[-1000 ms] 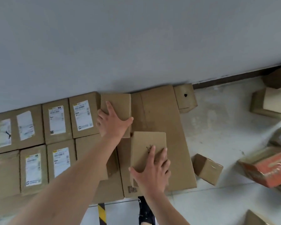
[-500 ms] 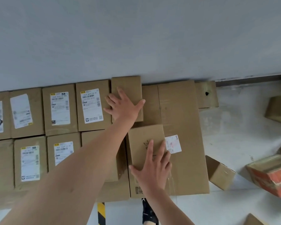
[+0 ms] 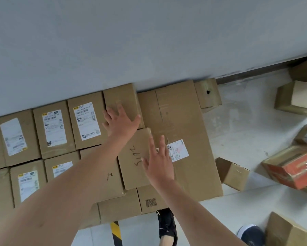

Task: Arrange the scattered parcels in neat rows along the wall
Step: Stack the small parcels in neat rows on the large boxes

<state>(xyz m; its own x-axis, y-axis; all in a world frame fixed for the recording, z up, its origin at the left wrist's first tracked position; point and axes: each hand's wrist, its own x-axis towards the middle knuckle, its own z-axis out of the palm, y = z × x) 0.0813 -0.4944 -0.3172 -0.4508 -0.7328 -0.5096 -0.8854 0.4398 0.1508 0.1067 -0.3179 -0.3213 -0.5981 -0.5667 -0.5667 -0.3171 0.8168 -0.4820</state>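
Your left hand (image 3: pixel 121 122), fingers spread flat, rests on the plain parcel (image 3: pixel 121 97) against the wall (image 3: pixel 149 41); your right hand (image 3: pixel 158 164), fingers straight and slightly apart, lies over the right edge of the handwritten parcel (image 3: pixel 135 160) atop the large flat carton (image 3: pixel 186 125).

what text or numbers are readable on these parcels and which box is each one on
"5172", handwritten, digits uncertain: plain box under the right hand.
"12", handwritten: neighbouring box on its left.
White shipping labels: print too blurred to read.
QR code: no legible text.
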